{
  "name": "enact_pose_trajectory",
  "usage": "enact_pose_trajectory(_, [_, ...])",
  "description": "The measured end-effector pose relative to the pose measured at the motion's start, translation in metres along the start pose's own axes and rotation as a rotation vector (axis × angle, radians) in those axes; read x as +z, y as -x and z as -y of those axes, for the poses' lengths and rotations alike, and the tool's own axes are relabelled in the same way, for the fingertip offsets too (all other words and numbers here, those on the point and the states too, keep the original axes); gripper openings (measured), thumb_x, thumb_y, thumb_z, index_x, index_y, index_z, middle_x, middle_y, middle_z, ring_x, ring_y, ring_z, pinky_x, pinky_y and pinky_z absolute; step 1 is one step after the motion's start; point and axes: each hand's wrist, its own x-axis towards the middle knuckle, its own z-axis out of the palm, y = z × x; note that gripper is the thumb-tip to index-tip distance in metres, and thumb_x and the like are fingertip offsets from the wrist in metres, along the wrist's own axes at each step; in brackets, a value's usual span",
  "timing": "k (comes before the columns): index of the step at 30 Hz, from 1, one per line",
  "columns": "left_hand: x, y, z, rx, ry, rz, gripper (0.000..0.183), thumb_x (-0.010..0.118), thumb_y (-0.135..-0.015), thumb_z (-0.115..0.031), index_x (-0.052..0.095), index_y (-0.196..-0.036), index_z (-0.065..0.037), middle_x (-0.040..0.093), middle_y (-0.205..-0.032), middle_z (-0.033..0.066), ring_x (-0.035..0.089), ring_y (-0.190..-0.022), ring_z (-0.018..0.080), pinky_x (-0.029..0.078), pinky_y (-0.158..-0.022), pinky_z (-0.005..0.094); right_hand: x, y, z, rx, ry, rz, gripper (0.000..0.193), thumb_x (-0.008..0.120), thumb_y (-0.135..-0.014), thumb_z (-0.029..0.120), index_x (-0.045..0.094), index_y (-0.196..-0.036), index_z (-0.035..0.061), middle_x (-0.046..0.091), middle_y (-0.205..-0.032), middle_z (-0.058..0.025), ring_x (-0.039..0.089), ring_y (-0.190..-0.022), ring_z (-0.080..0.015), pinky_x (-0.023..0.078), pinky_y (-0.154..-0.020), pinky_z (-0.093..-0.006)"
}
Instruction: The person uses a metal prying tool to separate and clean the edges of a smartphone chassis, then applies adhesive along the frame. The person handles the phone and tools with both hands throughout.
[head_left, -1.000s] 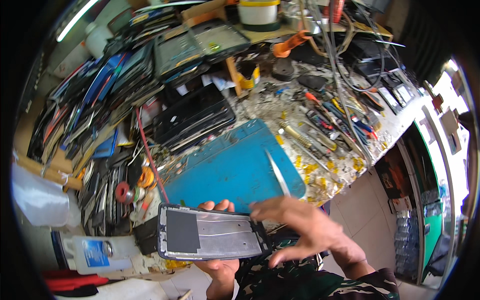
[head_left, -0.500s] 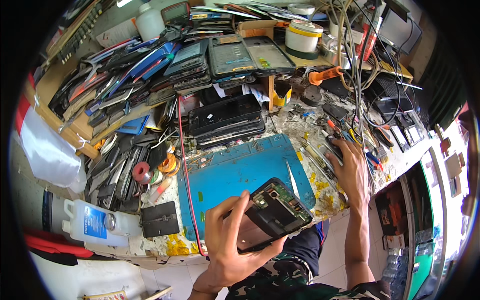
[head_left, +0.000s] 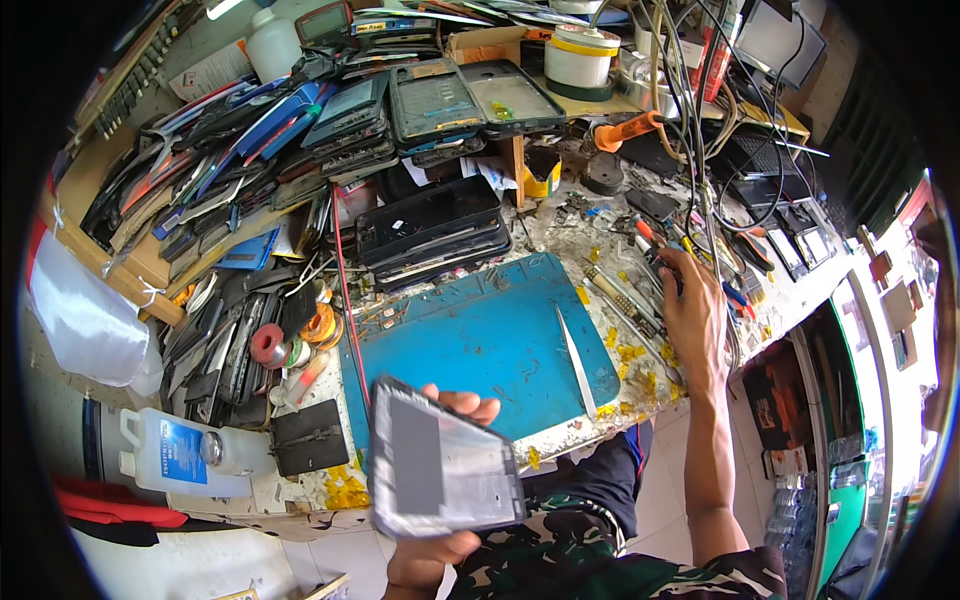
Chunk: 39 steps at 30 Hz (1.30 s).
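Observation:
My left hand (head_left: 428, 556) grips an opened-up phone (head_left: 425, 465) by its edges, the fingers at the far side and the thumb at the near side. The phone is tilted above the bench's front edge, showing a dark rim, a grey panel and a pale, shiny area. My right hand (head_left: 697, 300) reaches into the tools at the right of the bench. Its fingers are curled on a dark item there, mostly hidden under them. Silver tweezers (head_left: 575, 360) lie on the blue work mat (head_left: 470, 340) between the hands.
Stacked phone shells and frames (head_left: 435, 225) stand behind the mat. Solder spools (head_left: 268, 345) and a clear jug (head_left: 190, 450) are at the left. Cables (head_left: 698, 130) hang at the right, near an orange-handled tool (head_left: 628, 131). A red cable (head_left: 345, 280) runs along the mat's left edge.
My left hand has turned the phone over, from its green circuit board to its grey and pale side, and moved left. My right hand has gone slightly farther into the tools, its fingers curling.

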Motion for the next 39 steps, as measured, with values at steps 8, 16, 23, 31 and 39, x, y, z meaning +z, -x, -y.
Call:
enact_pose_trajectory(8, [-0.023, -0.018, 0.017, -0.552, 1.099, 0.174, 0.093, 0.037, -0.096, -0.066, 0.015, -0.151, 0.006, 0.045, -0.135, 0.0291, 0.053, -0.118, 0.0423, 0.046, -0.096, 0.0642, -0.016, 0.007, 0.018, 0.05, -0.134, 0.094, 0.015, 0.068, -0.088, 0.009, 0.068, -0.102, 0.0039, 0.068, -0.088, -0.0117, 0.064, -0.087, -0.0254, 0.05, -0.079, -0.0366])
enact_pose_trajectory(16, [-0.017, -0.015, 0.022, -0.508, 0.775, -0.002, 0.08, 0.026, -0.1, -0.062, 0.024, -0.153, -0.002, 0.042, -0.144, 0.0226, 0.055, -0.116, 0.0366, 0.052, -0.09, 0.0536, -0.026, 0.058, 0.079, -0.222, -0.229, 0.412, 0.033, 0.077, -0.081, 0.021, 0.067, -0.109, 0.0052, 0.067, -0.099, -0.0101, 0.064, -0.09, -0.0272, 0.051, -0.08, -0.0391])
enact_pose_trajectory(23, [-0.016, -0.016, 0.022, -0.472, 0.719, 0.033, 0.08, 0.025, -0.1, -0.062, 0.024, -0.153, -0.002, 0.043, -0.143, 0.0228, 0.058, -0.112, 0.0367, 0.052, -0.09, 0.0532, -0.024, 0.054, 0.086, -0.208, -0.184, 0.226, 0.037, 0.076, -0.079, 0.014, 0.065, -0.115, 0.0084, 0.061, -0.106, -0.0082, 0.06, -0.091, -0.0272, 0.05, -0.078, -0.039])
enact_pose_trajectory(31, [-0.016, -0.022, 0.017, -0.206, 0.63, -0.112, 0.084, 0.029, -0.097, -0.066, 0.035, -0.146, 0.002, 0.057, -0.124, 0.0203, 0.061, -0.104, 0.0301, 0.05, -0.093, 0.0446, -0.039, 0.097, 0.104, -0.617, -0.436, 0.544, 0.06, 0.063, -0.081, 0.058, 0.064, -0.132, 0.0265, 0.046, -0.078, -0.0009, 0.052, -0.069, -0.0171, 0.051, -0.063, -0.0314])
enact_pose_trajectory(39, [-0.013, -0.025, 0.016, 0.094, 0.523, -0.183, 0.09, 0.035, -0.091, -0.073, 0.034, -0.144, -0.001, 0.053, -0.12, 0.0171, 0.056, -0.103, 0.0291, 0.05, -0.087, 0.044, -0.021, 0.129, 0.123, -0.329, -0.716, 0.566, 0.074, 0.05, -0.091, 0.064, 0.059, -0.127, -0.0002, 0.052, -0.064, -0.0042, 0.054, -0.052, -0.0194, 0.045, -0.048, -0.0341])
